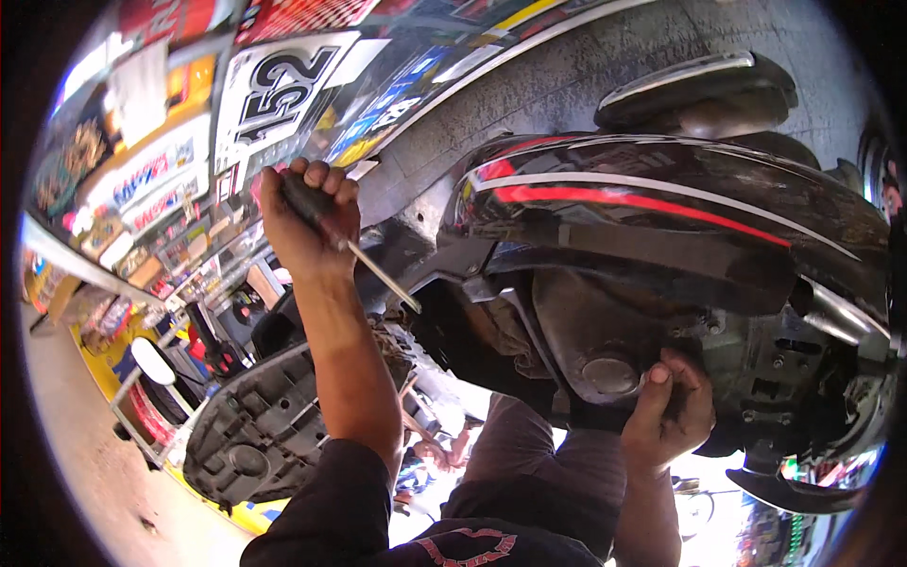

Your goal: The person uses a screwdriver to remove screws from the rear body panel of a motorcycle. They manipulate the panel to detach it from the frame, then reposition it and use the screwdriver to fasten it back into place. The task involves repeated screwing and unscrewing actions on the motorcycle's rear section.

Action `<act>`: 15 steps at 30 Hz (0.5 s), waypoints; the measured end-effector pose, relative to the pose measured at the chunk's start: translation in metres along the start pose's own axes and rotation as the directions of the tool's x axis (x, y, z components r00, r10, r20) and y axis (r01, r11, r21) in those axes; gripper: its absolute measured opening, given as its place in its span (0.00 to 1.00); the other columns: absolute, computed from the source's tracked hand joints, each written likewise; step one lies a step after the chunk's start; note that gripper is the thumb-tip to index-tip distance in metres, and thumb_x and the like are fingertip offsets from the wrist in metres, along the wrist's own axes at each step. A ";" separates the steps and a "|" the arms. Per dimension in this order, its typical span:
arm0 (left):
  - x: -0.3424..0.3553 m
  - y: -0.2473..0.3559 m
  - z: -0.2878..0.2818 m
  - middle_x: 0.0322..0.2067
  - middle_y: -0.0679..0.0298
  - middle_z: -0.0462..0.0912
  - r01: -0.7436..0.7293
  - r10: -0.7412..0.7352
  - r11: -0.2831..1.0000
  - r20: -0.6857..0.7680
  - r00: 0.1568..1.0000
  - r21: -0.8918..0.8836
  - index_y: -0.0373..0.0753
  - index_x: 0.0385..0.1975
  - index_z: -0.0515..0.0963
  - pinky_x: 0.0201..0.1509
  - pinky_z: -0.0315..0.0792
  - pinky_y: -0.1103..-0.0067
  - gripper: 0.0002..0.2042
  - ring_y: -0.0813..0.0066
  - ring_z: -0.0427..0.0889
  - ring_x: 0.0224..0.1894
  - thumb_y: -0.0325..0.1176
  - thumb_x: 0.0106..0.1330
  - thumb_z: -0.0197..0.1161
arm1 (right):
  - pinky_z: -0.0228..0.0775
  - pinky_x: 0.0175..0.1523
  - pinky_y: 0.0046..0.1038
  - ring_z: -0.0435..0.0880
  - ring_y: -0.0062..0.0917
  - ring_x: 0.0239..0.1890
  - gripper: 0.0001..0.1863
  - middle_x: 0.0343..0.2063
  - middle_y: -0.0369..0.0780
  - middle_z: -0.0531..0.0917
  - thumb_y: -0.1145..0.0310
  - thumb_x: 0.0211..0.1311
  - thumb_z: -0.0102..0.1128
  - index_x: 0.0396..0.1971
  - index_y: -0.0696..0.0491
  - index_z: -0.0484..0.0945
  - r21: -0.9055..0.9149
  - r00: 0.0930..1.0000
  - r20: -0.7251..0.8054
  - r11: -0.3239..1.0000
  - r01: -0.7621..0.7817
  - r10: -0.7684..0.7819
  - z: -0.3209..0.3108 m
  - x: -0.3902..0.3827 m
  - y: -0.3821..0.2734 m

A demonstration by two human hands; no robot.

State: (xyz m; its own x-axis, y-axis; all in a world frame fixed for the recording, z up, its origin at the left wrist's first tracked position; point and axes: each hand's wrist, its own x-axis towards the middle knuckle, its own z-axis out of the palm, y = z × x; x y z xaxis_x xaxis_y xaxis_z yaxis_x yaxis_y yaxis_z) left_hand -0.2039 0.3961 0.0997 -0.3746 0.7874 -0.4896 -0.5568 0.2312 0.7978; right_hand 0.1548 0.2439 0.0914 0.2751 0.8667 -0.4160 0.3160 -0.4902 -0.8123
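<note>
My left hand (312,213) grips the dark handle of a screwdriver, whose metal shaft (383,276) points down-right toward the black frame of a scooter. The scooter's glossy dark body panel (652,194) with red and white stripes spans the upper right. Below it are a dark plastic housing (576,321) with a round cap (609,375) and a metal plate (784,378) with bolts. My right hand (675,406) has its fingers curled just right of the cap, against the underside; what is between the fingertips, if anything, I cannot make out.
A loose black plastic panel (236,425) lies at lower left near a metal frame with wheels (161,406). A dark elongated part with a silver edge (699,104) rests on the grey surface beyond the scooter. Signs and packaged goods (151,189) crowd the upper left.
</note>
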 end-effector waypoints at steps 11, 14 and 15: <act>-0.177 -0.091 -0.050 0.28 0.48 0.81 -0.374 -0.319 -0.031 0.345 0.883 0.927 0.33 0.35 0.77 0.37 0.74 0.61 0.20 0.45 0.81 0.32 0.47 0.63 0.67 | 0.77 0.45 0.29 0.84 0.26 0.39 0.10 0.36 0.40 0.85 0.63 0.70 0.59 0.44 0.54 0.81 0.171 0.968 0.190 0.965 -0.198 0.165 -0.020 -0.035 -0.015; -0.205 -0.103 -0.040 0.30 0.45 0.82 -0.492 -0.192 0.081 0.498 0.845 0.867 0.30 0.35 0.79 0.39 0.74 0.60 0.21 0.44 0.82 0.34 0.46 0.61 0.69 | 0.75 0.41 0.26 0.83 0.20 0.37 0.13 0.34 0.37 0.85 0.65 0.68 0.62 0.48 0.54 0.80 0.140 0.937 0.328 0.975 -0.175 0.121 -0.047 -0.084 -0.010; -0.215 -0.111 -0.057 0.29 0.44 0.82 -0.560 -0.052 -0.021 0.558 0.828 0.828 0.29 0.34 0.79 0.40 0.73 0.61 0.19 0.44 0.82 0.34 0.44 0.61 0.68 | 0.75 0.41 0.27 0.83 0.21 0.36 0.12 0.33 0.38 0.85 0.65 0.68 0.61 0.46 0.54 0.81 0.060 0.934 0.344 0.991 -0.121 0.093 -0.052 -0.102 -0.012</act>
State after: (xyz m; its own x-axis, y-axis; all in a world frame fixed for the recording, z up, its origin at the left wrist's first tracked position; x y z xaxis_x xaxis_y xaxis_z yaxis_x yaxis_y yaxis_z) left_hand -0.1037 0.1687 0.0959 0.1325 0.9591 -0.2502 0.8357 0.0276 0.5485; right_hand 0.1704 0.1563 0.1652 -0.0260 0.7957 -0.6052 0.2257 -0.5851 -0.7790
